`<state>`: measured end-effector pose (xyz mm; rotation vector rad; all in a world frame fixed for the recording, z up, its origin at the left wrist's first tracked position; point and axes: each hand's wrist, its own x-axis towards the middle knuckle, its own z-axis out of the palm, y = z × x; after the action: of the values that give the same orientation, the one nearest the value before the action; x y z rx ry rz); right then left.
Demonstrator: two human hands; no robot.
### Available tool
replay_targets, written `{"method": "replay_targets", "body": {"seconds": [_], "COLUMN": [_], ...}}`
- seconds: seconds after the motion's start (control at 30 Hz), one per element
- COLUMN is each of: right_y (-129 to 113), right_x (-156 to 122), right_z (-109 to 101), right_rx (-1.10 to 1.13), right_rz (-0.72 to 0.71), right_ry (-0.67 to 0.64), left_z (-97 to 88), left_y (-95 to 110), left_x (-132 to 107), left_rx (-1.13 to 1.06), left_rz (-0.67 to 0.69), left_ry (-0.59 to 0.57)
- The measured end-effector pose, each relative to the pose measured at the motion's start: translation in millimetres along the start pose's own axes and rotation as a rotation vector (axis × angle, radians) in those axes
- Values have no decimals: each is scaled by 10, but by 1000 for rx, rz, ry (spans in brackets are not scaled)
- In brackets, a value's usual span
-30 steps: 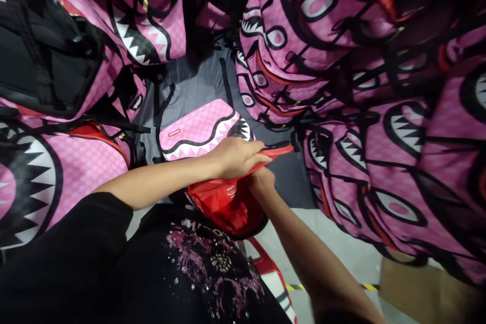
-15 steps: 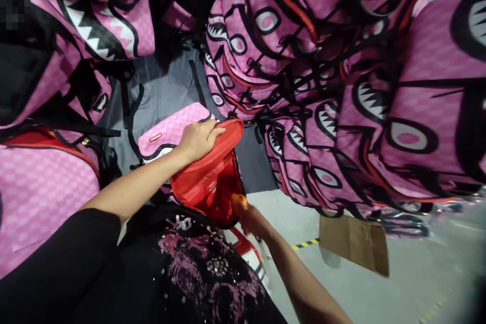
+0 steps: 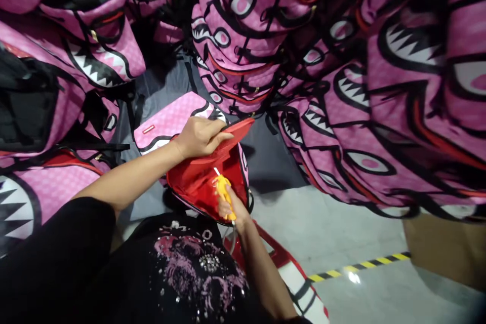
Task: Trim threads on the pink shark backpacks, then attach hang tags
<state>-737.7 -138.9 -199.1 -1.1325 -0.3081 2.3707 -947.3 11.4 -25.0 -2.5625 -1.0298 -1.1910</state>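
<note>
A pink backpack (image 3: 167, 121) with printed shark teeth lies in front of me, its red-lined opening (image 3: 190, 187) facing me. My left hand (image 3: 201, 136) is closed on the backpack's flap (image 3: 237, 134) and holds it raised, red lining showing. At the opening's right side my right hand (image 3: 232, 205) grips a small yellow tool that looks like thread snips (image 3: 223, 187). Its narrow pale tip points up into the red interior. A thin cord hangs below that hand.
Similar pink shark backpacks are piled at the right (image 3: 353, 126) and the left (image 3: 102, 61). Grey cloth (image 3: 266, 157) lies under the work. Below right are a red and white bag (image 3: 299, 273), yellow-black floor tape (image 3: 357, 267) and a brown cardboard piece (image 3: 448, 248).
My right hand has moved up and left with the yellow snips, from the opening's edge to over the red interior. The left hand still holds the flap, now tilted more upright. The view has shifted.
</note>
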Motion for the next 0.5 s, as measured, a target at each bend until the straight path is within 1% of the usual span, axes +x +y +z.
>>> {"method": "replay_targets", "body": {"seconds": [0.03, 0.1, 0.2, 0.23, 0.27, 0.33, 0.37, 0.43, 0.5], "right_y": [-23, -126, -422, -548, -678, -914, -1005, -1117, -1141], "right_x": [-30, -133, -409, -525, -646, -883, -990, -1158, -1254], "right_z": [26, 85, 150, 166, 183, 234, 271, 358, 427], "right_rx": [-45, -214, -601, -757, -911, -1176, -1274, -1380, -1388], "right_rz": [4, 30, 115, 150, 176, 185, 188, 228, 288], "right_ry": [18, 54, 121, 171, 249, 418, 453, 444, 453], "left_z": [8, 24, 35, 34, 30, 22, 17, 9, -3], "left_y": [15, 50, 103, 116, 126, 132, 129, 120, 119], "left_x": [21, 39, 38, 37, 36, 32, 29, 25, 25], "left_rx": [-1, 3, 35, 45, 53, 63, 66, 64, 59], "left_rz": [25, 62, 113, 128, 139, 130, 111, 68, 33], "left_ry": [-28, -71, -80, -75, -74, -77, -82, -91, -106]}}
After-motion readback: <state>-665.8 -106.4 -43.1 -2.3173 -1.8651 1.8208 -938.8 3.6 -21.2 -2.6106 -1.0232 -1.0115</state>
